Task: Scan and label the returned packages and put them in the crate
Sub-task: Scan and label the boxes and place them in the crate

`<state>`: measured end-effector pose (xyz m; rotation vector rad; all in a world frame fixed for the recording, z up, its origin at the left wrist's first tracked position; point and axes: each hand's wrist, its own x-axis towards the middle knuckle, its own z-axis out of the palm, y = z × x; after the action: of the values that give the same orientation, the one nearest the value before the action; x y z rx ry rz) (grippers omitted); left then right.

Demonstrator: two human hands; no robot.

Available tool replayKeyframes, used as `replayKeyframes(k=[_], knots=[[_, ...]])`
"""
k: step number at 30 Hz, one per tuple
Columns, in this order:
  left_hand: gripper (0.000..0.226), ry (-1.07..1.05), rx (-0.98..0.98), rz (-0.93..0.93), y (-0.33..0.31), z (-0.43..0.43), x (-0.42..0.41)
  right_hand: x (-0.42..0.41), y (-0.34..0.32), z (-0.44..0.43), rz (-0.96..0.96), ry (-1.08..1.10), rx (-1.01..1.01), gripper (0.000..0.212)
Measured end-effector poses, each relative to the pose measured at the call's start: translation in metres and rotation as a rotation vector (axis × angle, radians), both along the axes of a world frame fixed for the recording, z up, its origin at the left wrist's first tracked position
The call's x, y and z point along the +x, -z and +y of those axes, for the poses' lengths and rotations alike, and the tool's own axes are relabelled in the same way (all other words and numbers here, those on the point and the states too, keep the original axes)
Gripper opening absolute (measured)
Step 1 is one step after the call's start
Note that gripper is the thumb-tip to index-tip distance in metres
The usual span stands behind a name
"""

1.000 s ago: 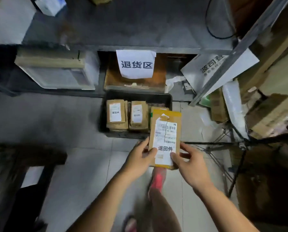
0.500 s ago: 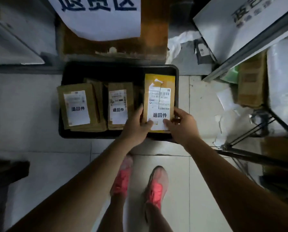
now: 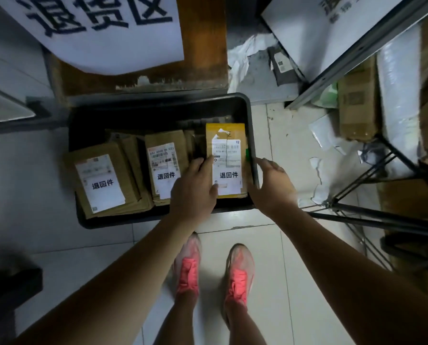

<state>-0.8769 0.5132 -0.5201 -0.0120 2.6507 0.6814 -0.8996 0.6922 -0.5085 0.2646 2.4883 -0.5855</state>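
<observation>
Both bare forearms reach forward and down over a black plastic crate (image 3: pixel 133 219) with rounded corners, which sits on pale glossy floor tiles (image 3: pixel 28 175). At its left end a flat kraft-paper package (image 3: pixel 133 170) lies tilted on top of others, its white label printed 退回件; beside it a second kraft package (image 3: pixel 169 143) carries a barcode label with the same three characters. The left hand (image 3: pixel 194 188) is seen from the back, its fingers running down along the left edge of the yellow package (image 3: pixel 229 131) and its thumb pressed on the label face, so it pinches that edge. The yellow package lies inside the crate at its right end; its creased white label shows a barcode and 退回件. The right hand (image 3: pixel 270 183) hangs loose with fingers spread over the crate's right rim, gripping nothing; whether it touches the package I cannot tell. Above the crate a curled white paper sign (image 3: pixel 103 33) reads 退货区.
</observation>
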Motion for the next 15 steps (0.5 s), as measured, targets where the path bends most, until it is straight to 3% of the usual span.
replayKeyframes(k=[2,5,10,15], knots=[[0.067,0.140,-0.146,0.098,-0.039,-0.003,-0.004,0.002,-0.041,0.009,-0.035,-0.098,0.117,0.053],[0.072,0.274,-0.308,0.102,-0.109,0.006,-0.017,0.008,-0.115,0.024,-0.056,-0.143,0.210,0.069],[0.071,0.476,-0.405,0.132,-0.250,0.045,-0.025,0.042,-0.256,0.054,-0.012,-0.008,0.253,0.071],[0.070,0.645,-0.441,0.208,-0.385,0.088,0.017,0.124,-0.378,0.095,0.072,0.151,0.250,0.071]])
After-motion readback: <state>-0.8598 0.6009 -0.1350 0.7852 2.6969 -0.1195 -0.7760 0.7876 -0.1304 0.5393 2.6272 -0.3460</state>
